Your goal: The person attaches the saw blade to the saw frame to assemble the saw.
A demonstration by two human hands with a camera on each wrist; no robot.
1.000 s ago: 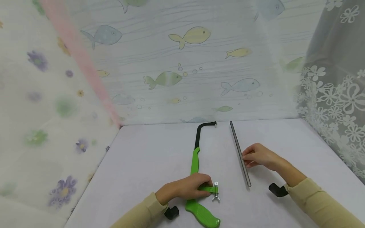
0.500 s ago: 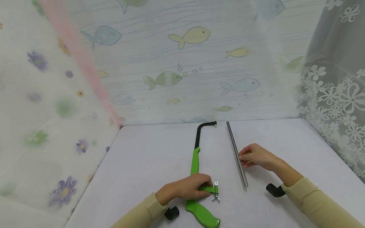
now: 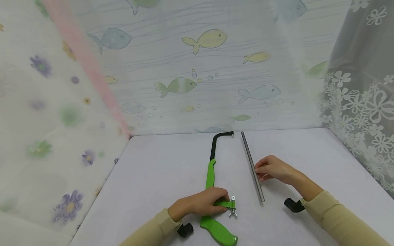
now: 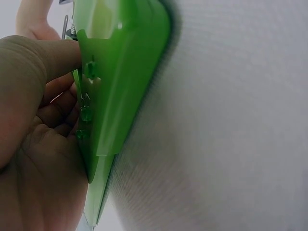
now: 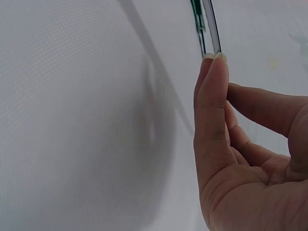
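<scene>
A hacksaw frame (image 3: 210, 176), with a green handle and a black bent front arm, lies on the white table. My left hand (image 3: 204, 201) grips it near the green cross-piece that carries a metal wing nut (image 3: 233, 213). In the left wrist view, the thumb and fingers of my left hand (image 4: 43, 130) close on the green body. A long thin grey hacksaw blade (image 3: 250, 160) slants to the right of the frame, apart from it. My right hand (image 3: 274, 169) pinches this blade along its lower half. In the right wrist view, the fingers of my right hand (image 5: 226, 139) hide most of it.
The white table (image 3: 154, 164) ends at a fish-print curtain (image 3: 209, 68) behind. A flowered cloth (image 3: 61, 136) hangs on the left, and a lace curtain (image 3: 363, 85) on the right. A black wrist mount sits under each sleeve.
My right hand has moved the hacksaw blade a little to the left, closer to the hacksaw frame. The left hand and the frame have stayed put.
</scene>
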